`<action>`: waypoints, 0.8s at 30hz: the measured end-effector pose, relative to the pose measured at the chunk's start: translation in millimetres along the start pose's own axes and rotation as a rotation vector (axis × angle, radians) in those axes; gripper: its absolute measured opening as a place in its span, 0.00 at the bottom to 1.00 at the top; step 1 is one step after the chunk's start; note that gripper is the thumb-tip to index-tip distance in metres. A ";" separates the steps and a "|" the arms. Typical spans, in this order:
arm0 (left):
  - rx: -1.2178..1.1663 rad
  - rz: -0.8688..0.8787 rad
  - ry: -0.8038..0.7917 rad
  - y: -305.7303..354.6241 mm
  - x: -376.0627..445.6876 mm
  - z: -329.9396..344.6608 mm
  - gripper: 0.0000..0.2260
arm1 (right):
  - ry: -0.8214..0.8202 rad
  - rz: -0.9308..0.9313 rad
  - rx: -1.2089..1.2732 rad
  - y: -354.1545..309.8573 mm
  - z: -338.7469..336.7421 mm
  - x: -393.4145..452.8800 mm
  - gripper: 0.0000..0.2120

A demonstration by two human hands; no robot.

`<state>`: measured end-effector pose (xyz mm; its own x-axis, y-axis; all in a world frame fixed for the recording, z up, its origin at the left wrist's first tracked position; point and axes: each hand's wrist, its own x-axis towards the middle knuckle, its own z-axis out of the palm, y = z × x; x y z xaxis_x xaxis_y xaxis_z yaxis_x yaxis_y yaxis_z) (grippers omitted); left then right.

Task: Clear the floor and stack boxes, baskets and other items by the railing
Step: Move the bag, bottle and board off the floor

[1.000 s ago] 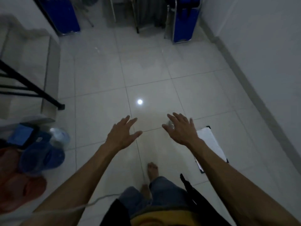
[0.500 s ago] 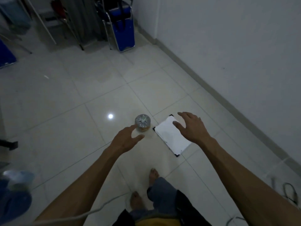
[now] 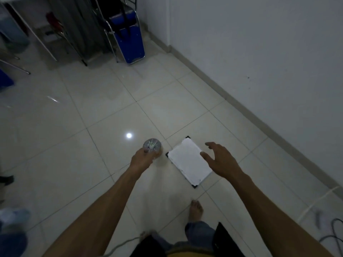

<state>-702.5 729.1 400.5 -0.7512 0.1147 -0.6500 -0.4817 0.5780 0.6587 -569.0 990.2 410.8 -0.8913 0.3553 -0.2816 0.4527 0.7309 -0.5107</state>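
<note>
Left hand [image 3: 140, 158] is gripping the top of a clear plastic bottle [image 3: 152, 146] standing on the tiled floor [image 3: 78, 115]. Just right, a white board [image 3: 187, 160] is lying flat. Right hand [image 3: 221, 160] is hovering over it, fingers spread, holding nothing.

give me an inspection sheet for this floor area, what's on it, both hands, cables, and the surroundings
Surface: pale tiled floor, glossy, one light reflection.
Job's things: clear bottle upright on the floor; white flat board lying flat beside it.
Clutter: blurred blue and white items at lower left.
Hands: left hand reaches the bottle, grip unclear; right hand open over the board.
Cables: cable at lower right.
Surroundings: white wall; folded blue chair in the corner.
</note>
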 end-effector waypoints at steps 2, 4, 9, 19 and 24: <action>-0.024 -0.052 0.023 3.9 13.0 12.0 0.24 | -0.022 -0.013 0.021 8.5 -1.9 17.2 0.25; -0.022 -0.094 0.027 4.9 27.3 20.0 0.23 | -0.042 -0.023 0.039 14.7 0.5 34.0 0.24; -0.070 -0.150 0.058 7.4 93.1 30.1 0.22 | -0.087 -0.029 0.079 24.6 31.4 89.0 0.22; -0.151 -0.289 0.082 -47.2 307.9 60.6 0.11 | -0.139 -0.058 0.131 23.5 191.0 245.3 0.19; -0.213 -0.392 0.051 -85.5 412.9 66.1 0.09 | -0.175 -0.063 0.104 22.5 269.1 322.8 0.17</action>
<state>-941.7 780.5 50.7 -0.5121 -0.1234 -0.8500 -0.8128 0.3897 0.4331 -840.0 964.5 89.8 -0.9044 0.1972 -0.3783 0.4039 0.6814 -0.6103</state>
